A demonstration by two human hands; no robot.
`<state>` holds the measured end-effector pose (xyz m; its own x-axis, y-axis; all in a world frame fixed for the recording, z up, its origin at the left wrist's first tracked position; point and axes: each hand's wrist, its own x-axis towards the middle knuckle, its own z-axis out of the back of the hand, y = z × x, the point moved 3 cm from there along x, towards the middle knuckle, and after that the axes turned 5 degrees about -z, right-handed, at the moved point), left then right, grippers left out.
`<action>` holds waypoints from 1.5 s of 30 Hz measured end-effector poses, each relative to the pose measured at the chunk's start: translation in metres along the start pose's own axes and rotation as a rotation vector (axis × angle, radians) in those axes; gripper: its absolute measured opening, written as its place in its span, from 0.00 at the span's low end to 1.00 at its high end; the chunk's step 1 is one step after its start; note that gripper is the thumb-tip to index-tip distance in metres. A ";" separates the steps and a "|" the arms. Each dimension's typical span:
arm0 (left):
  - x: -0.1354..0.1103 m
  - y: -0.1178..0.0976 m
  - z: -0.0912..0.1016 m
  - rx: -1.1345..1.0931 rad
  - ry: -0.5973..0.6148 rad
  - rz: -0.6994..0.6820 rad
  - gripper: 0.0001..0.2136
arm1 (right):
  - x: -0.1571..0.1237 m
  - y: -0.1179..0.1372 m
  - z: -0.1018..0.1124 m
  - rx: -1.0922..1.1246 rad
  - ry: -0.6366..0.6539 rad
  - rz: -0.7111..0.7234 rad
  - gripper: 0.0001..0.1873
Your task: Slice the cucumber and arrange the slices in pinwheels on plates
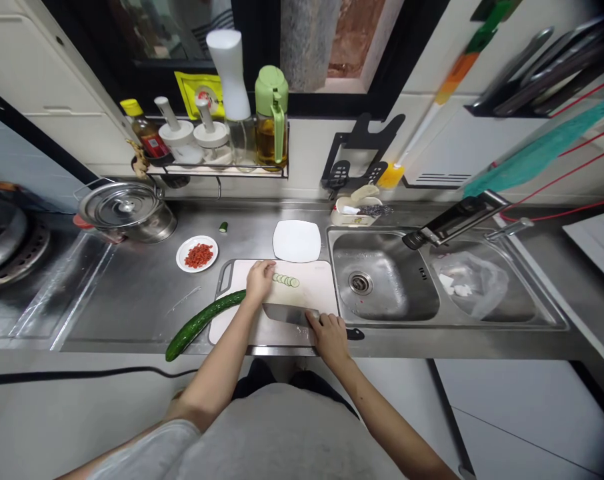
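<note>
On the pale cutting board (pixel 327 280), a short overlapping row of cucumber slices (pixel 286 280) lies flat. My left hand (pixel 259 283) is at the left end of this row, fingers drawn together; whatever is between the fingertips is hidden. Under my left wrist, a long cucumber (pixel 197 327) reaches from the board down to the counter's front edge. My right hand (pixel 331 335) is closed over a kitchen knife (pixel 289 313) where blade and handle meet, one finger along the blade. The blade lies low over the board and points left; the black handle end sticks out to the right.
Behind the board is a white square plate (pixel 297 241). Left of it sit a cucumber end (pixel 223 227), a plate of red berries (pixel 197 254) and a lidded steel pot (pixel 129 207). A double sink (pixel 385 273) is at right; bottles stand on a wall rack (pixel 222 169).
</note>
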<state>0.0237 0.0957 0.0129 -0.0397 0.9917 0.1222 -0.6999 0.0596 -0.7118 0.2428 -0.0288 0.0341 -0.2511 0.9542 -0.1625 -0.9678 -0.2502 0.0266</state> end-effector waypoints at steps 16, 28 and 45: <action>-0.075 0.042 0.042 0.259 0.015 -0.279 0.12 | 0.009 0.020 -0.001 0.087 0.013 0.012 0.21; -0.076 0.046 0.042 0.273 0.077 -0.288 0.13 | 0.006 0.034 -0.003 0.173 0.026 -0.047 0.22; -0.080 0.042 0.038 0.365 0.105 -0.333 0.14 | 0.029 0.068 0.021 0.369 0.336 -0.270 0.19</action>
<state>-0.0295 0.0148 -0.0007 0.2870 0.9329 0.2177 -0.8667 0.3496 -0.3557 0.1689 -0.0144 0.0523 -0.0336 0.8566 -0.5149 -0.9534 0.1271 0.2737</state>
